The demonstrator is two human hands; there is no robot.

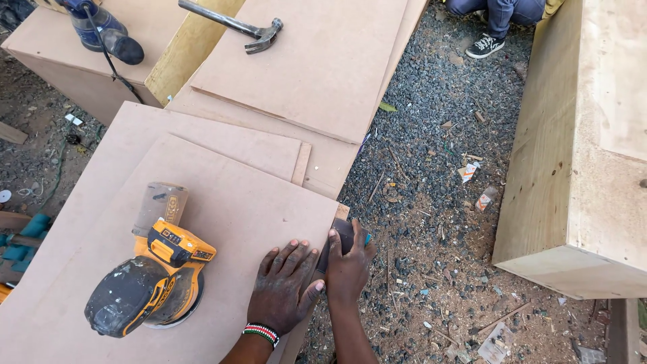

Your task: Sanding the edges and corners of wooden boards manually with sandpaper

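My left hand (283, 286) lies flat, fingers spread, on the near right corner of the top fibreboard sheet (222, 202); it wears a beaded wristband. My right hand (348, 263) grips a dark sanding block (342, 236) pressed against that sheet's right edge. A yellow and black orbital sander (151, 283) with a dust box rests on the same sheet, to the left of my left hand.
More fibreboard sheets (303, 74) are stacked beyond, with a claw hammer (236, 25) on top. A blue power tool (101, 28) sits on a board at the far left. A plywood box (573, 168) stands to the right on littered gravel. Another person's shoe (484, 46) shows at top.
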